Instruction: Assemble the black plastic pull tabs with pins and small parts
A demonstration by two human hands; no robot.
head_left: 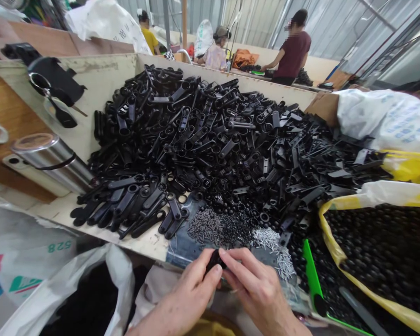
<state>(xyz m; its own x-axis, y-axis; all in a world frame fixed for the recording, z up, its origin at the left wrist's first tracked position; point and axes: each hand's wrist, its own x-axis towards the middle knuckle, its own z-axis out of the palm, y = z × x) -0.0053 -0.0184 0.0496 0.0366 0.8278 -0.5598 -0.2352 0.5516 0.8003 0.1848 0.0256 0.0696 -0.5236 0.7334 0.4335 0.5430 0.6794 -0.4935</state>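
My left hand point(195, 285) is closed around a small black plastic part point(215, 262) just in front of the bench edge. The fingertips of my right hand point(255, 282) press on the same part from the other side. Most of the part is covered by fingers, so its full shape cannot be made out. Right beyond the hands lie a pile of brownish-grey small pieces point(206, 226), a patch of tiny black pieces point(235, 227) and a scatter of silver metal pins point(268, 239).
A large heap of black plastic parts point(196, 135) fills the walled bench. Long black pieces point(126, 200) and a steel flask point(58, 158) stand left. At right are a yellow-edged bag point(331, 233) of black balls and a green tray edge point(312, 273). Several people work behind.
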